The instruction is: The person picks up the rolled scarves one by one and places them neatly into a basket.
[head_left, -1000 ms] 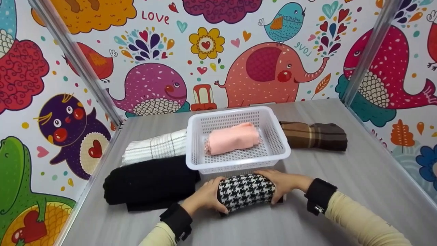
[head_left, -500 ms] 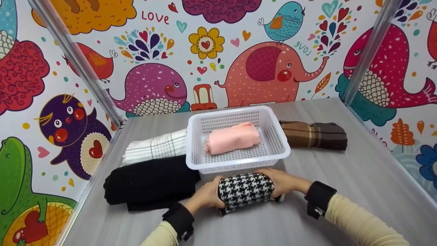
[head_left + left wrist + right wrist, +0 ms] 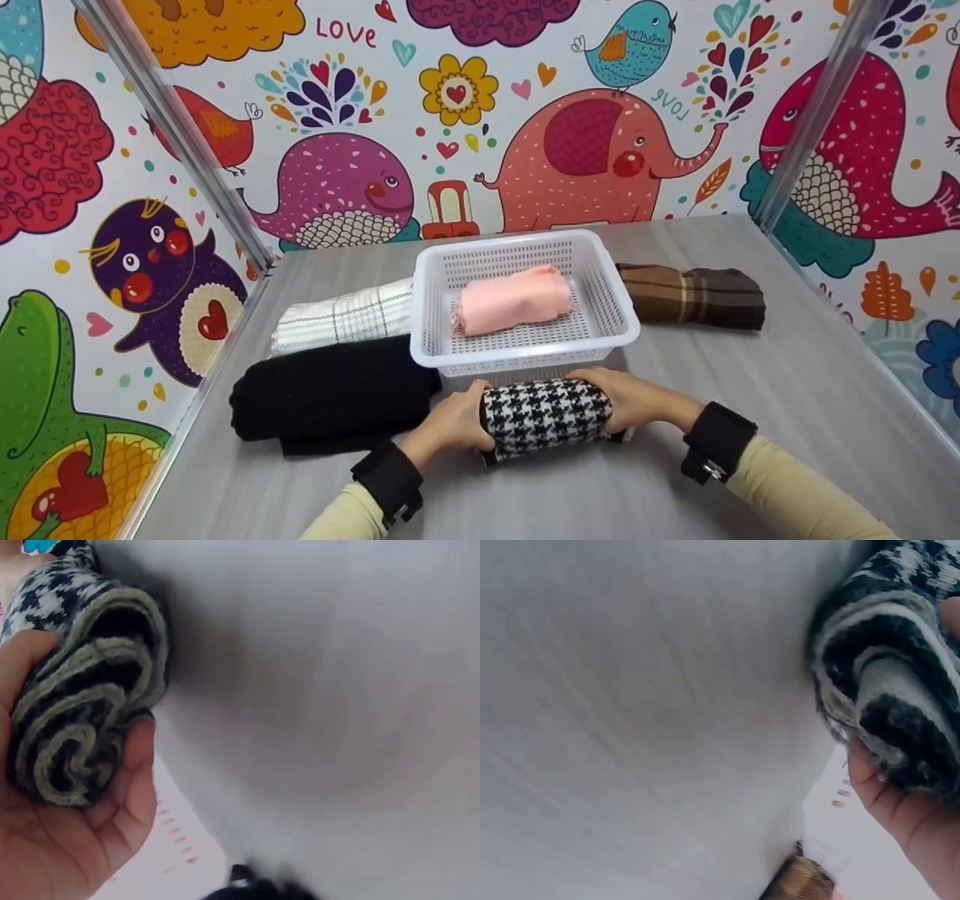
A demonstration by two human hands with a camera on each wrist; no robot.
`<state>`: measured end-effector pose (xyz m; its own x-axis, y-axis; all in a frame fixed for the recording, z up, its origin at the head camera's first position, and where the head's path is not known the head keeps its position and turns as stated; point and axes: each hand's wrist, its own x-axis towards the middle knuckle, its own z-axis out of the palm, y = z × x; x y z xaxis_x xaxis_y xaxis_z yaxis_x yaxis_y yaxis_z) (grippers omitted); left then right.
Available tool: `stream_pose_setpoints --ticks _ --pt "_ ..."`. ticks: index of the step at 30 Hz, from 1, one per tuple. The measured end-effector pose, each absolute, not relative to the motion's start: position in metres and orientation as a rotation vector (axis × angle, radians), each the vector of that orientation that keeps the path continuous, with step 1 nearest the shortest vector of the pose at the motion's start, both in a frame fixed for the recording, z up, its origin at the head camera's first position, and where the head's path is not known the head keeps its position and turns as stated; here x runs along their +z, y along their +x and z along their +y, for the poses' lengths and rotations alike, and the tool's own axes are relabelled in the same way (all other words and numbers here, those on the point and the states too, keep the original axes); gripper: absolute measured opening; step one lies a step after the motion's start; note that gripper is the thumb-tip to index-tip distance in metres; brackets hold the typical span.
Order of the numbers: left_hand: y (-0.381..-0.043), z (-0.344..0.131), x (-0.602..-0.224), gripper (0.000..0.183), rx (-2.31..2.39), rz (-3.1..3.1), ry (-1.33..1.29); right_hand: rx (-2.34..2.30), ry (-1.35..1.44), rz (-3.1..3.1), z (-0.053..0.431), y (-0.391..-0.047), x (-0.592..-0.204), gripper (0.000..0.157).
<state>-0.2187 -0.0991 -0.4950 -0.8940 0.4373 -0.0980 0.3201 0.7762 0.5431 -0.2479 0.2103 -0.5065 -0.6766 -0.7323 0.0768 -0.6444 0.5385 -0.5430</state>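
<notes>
A rolled black-and-white houndstooth scarf (image 3: 547, 417) lies crosswise in front of the white basket. My left hand (image 3: 456, 421) grips its left end, thumb on the near side and fingers around the far side. At the other end, my right hand (image 3: 637, 401) holds the roll in the same way. The left wrist view shows the spiral layers of the scarf (image 3: 71, 742) between thumb and fingers of the left hand (image 3: 67, 847). In the right wrist view, the right hand (image 3: 904, 821) clasps the opposite coiled end (image 3: 900, 697). Whether the scarf touches the table cannot be told.
The white perforated basket (image 3: 525, 354) stands just behind the scarf, with a pink rolled cloth (image 3: 514, 301) inside. Left of it lie a black rolled cloth (image 3: 337, 394) and a white striped one (image 3: 345, 321). A brown plaid roll (image 3: 690, 297) lies to its right.
Both hands keep hold of the houndstooth scarf, which has shifted very slightly to the right. The head view has tilted a little. Basket and other rolls stay in place.
</notes>
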Motion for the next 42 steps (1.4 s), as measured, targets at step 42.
stream_pose_setpoints --ticks 42 --pt "-0.333 -0.107 -0.426 0.082 0.559 2.719 0.381 0.042 -0.902 2.639 0.156 -0.361 -0.415 0.091"
